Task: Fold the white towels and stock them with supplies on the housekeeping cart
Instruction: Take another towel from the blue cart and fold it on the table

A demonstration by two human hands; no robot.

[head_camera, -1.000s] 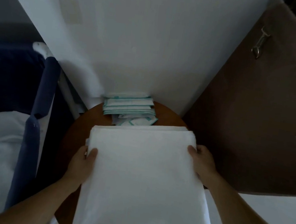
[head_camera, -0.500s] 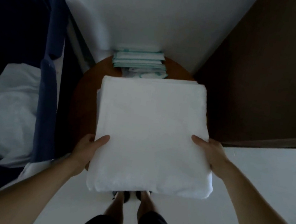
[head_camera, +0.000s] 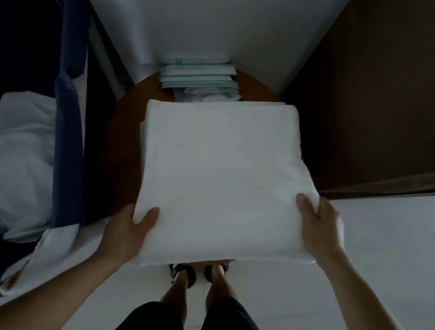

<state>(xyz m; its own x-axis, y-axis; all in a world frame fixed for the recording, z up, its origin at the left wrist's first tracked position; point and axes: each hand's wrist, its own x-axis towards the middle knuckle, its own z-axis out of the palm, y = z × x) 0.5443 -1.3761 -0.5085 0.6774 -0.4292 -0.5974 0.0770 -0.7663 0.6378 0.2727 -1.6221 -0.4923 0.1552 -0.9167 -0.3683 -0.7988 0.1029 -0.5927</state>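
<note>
A thick stack of folded white towels (head_camera: pixel 223 171) is held over a round brown table (head_camera: pixel 123 138). My left hand (head_camera: pixel 127 233) grips its near left corner, thumb on top and fingers underneath. At the near right edge my right hand (head_camera: pixel 319 225) grips the stack the same way. Behind the towels, a pile of white and teal supply packets (head_camera: pixel 197 79) lies on the table against the wall.
A dark blue cart frame with a fabric bag (head_camera: pixel 70 117) stands at the left, with loose white linen (head_camera: pixel 10 154) in it. A white wall (head_camera: pixel 203 10) is behind the table and a brown door (head_camera: pixel 386 90) at the right. My feet (head_camera: pixel 196 273) stand on pale floor.
The view tilted downward and the towel stack came nearer to me, away from the wall. Both hands slid from the stack's sides back to its near corners.
</note>
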